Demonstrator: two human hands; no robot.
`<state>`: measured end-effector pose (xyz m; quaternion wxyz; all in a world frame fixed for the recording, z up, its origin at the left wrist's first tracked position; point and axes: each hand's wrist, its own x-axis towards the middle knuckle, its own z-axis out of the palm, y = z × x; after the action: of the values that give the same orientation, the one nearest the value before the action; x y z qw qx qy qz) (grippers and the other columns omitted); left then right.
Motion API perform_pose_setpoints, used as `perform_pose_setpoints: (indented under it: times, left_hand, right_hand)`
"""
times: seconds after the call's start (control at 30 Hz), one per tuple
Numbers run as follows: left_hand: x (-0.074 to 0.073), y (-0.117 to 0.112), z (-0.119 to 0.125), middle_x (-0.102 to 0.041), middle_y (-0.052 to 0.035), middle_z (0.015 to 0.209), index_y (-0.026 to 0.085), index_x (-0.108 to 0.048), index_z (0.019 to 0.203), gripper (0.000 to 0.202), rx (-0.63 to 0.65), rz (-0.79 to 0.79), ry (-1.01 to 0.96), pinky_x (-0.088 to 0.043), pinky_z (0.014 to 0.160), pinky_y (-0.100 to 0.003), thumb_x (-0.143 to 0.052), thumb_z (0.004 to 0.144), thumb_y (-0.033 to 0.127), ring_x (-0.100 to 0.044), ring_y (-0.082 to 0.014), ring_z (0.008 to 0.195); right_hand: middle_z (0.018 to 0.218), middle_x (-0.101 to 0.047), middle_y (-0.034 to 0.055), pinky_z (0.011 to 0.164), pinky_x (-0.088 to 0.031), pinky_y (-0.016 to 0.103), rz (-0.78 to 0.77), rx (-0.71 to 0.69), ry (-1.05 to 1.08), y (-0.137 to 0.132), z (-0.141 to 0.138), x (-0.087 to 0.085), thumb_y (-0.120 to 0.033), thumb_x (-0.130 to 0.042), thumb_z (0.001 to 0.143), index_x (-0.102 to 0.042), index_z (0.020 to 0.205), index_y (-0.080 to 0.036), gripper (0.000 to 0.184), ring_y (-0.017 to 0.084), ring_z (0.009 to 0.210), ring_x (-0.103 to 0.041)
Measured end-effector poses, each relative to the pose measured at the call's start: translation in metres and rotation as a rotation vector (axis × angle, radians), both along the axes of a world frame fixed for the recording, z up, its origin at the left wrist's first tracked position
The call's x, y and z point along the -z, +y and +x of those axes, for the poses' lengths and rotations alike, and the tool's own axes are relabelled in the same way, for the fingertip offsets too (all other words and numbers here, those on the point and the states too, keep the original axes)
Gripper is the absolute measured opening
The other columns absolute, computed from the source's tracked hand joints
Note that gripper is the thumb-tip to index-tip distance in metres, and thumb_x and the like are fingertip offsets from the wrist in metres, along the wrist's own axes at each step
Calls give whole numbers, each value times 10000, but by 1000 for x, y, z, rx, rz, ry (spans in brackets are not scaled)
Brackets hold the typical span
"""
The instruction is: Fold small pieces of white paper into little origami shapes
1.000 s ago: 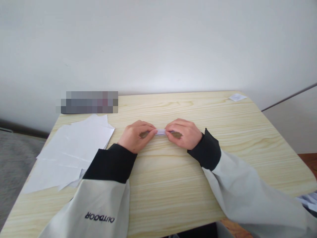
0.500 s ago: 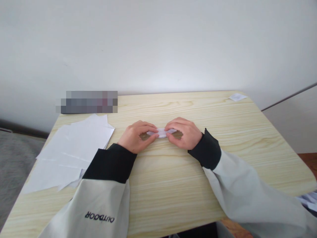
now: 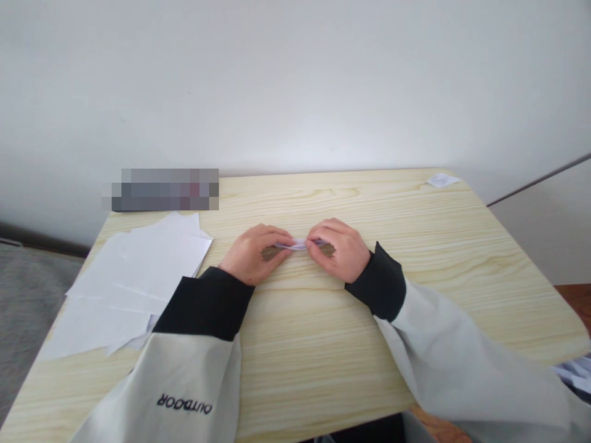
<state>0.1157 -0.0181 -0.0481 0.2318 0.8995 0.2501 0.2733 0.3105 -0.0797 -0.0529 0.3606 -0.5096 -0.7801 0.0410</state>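
A small folded piece of white paper spans the gap between my hands, over the middle of the table. My left hand pinches its left part between thumb and fingers. On the right part, my right hand has its thumb and fingertips closed in the same way. The paper looks narrow and nearly edge-on, and my fingers hide both of its ends in part.
Loose sheets of white paper lie overlapping on the table's left side. Behind them is a blurred-out dark object. A small folded white paper piece rests at the far right corner of the wood-grain table. A white wall stands behind.
The folded paper between my fingers now looks thinner and more edge-on. My right hand and cuff have shifted slightly left; the left hand stays almost still.
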Motion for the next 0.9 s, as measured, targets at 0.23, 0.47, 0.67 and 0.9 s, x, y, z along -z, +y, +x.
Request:
perform_pose_setpoints:
  times: [0.23,0.47,0.67,0.9]
  left_hand:
    - [-1,-3,4,-706,-44,896,186,-692,850,170,-57,-22,12,-497,797,-319,-558,823,287,-637,-174,840]
    - [-2,-5,7,-677,-46,960,182,-666,921,244,-75,-32,92,-475,836,-362,-544,710,174,-615,-203,891]
    - [-4,-13,16,-655,-33,851,185,-664,818,197,-264,-35,94,-476,780,-318,-496,725,141,-610,-178,801]
    - [-2,-15,15,-610,-59,926,187,-653,815,129,-333,119,95,-504,721,-301,-544,756,220,-597,-172,775]
  right_hand:
    - [771,-666,51,743,-461,299,-12,33,-15,-1,-4,0,-211,-534,807,-616,732,-180,116,176,756,-599]
    - [742,-658,37,737,-439,293,-29,90,-70,0,-5,1,-236,-533,830,-610,712,-189,149,170,738,-582]
    - [828,-665,40,788,-422,310,-23,89,-124,-1,-8,1,-251,-568,819,-616,748,-193,104,176,807,-590]
    - [900,-667,38,774,-418,322,-49,101,-188,-2,-8,0,-167,-565,752,-630,776,-202,77,200,822,-552]
